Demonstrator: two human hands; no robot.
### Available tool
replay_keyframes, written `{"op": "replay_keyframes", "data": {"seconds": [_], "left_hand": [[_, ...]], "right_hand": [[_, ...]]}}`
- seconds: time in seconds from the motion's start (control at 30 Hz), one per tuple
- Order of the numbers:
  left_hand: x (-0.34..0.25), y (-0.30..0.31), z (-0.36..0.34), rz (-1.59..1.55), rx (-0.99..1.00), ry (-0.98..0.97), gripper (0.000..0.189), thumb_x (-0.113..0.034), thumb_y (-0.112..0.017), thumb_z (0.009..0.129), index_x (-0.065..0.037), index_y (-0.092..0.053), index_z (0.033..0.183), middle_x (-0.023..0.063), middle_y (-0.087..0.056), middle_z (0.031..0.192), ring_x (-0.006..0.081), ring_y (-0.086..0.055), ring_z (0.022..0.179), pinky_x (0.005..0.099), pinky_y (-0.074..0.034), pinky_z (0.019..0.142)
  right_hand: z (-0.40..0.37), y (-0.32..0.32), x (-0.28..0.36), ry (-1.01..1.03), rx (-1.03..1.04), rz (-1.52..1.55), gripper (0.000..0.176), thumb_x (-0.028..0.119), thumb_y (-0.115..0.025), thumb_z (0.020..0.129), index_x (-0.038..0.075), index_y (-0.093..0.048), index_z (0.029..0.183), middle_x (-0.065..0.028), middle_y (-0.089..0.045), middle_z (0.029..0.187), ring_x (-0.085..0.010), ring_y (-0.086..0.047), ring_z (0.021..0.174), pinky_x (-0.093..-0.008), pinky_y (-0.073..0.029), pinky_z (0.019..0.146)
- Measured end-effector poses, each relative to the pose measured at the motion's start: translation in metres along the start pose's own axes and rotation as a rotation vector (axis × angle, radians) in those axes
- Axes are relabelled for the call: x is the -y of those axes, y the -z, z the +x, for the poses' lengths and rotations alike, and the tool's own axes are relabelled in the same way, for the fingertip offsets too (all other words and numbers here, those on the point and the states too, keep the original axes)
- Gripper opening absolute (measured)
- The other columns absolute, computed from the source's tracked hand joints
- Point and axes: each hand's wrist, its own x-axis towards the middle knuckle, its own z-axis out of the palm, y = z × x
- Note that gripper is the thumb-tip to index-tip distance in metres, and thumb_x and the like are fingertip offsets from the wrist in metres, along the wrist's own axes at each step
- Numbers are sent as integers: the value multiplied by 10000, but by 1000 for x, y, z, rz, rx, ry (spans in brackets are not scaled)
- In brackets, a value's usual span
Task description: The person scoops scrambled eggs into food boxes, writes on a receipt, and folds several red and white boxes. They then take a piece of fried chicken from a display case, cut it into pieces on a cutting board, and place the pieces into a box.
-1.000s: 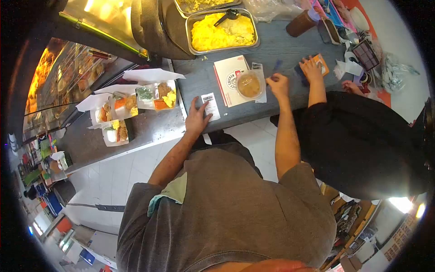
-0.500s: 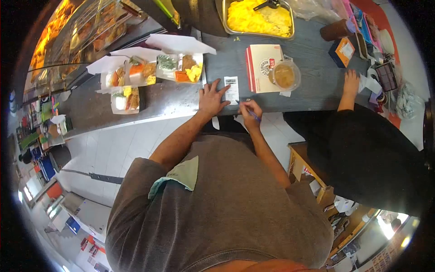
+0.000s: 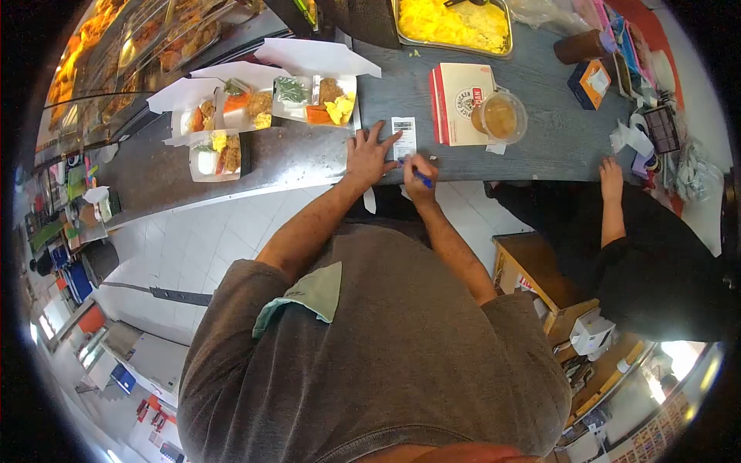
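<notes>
Slip (image 3: 404,139) lay flat on the dark counter (image 3: 463,168), close to its near edge, left of the box (image 3: 465,106) and apart from it. Left hand (image 3: 366,157) was palm down with fingers spread, gripping nothing; its index fingertip and thumb reached the slip's left side, apparently touching it. Right hand (image 3: 419,171) was closed around a blue pen (image 3: 424,180), the barrel slanting back toward the person, the point near the slip's lower end. Whether the point met the paper could not be told. Handling, by judgement: slip very light, thin and limp, prone to skid or curl under a sideways push, and easy to crease or tear; flat pressure by fingertips along the margin seemed a better hold than a pinch, and for lifting, a corner or long edge slid clear of the counter would have served. Pen judged light, stiff and sturdy, its smooth barrel perhaps a little slippery with any grease on the fingers; best held low on the barrel, near the point, as a tripod grip. Cup (image 3: 505,117), overlapping the box's right side in this view, stood well apart from both hands.
</notes>
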Motion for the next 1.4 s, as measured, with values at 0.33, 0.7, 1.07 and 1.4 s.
{"op": "replay_keyframes", "data": {"seconds": [0.33, 0.7, 1.07, 1.4], "left_hand": [[-3, 3, -1, -49, 27, 38, 724, -479, -747, 692, -369, -471, 1353, 47, -338, 1453, 304, -402, 1154, 460, -350, 901], [-4, -6, 0, -30, 9, 50, 727, -452, -756, 685, -378, -466, 1348, 37, -337, 1461, 304, -411, 1149, 460, -355, 884], [-5, -1, 0, -48, 15, 62, 744, -475, -759, 668, -387, -466, 1346, 30, -334, 1465, 306, -418, 1153, 468, -363, 881], [-6, 0, 2, -51, 44, 77, 754, -474, -767, 660, -390, -467, 1347, 27, -344, 1455, 312, -412, 1168, 477, -350, 906]], "right_hand": [[2, -2, -4, -74, -54, -85, 199, 58, -608, 864, 25, -493, 705, -167, -566, 608, -334, -601, 563, -409, -425, 505], [1, -15, 3, -58, -24, 9, 192, 74, -600, 877, 20, -514, 714, -153, -579, 592, -312, -601, 531, -400, -436, 497], [-5, -11, -15, -227, -124, 21, 312, 157, -583, 919, 25, -489, 653, -106, -593, 589, -170, -550, 499, -340, -416, 505], [-4, -6, -3, -178, -123, -56, 200, 77, -582, 879, 14, -519, 699, -165, -582, 608, -320, -601, 551, -399, -431, 521]]}}
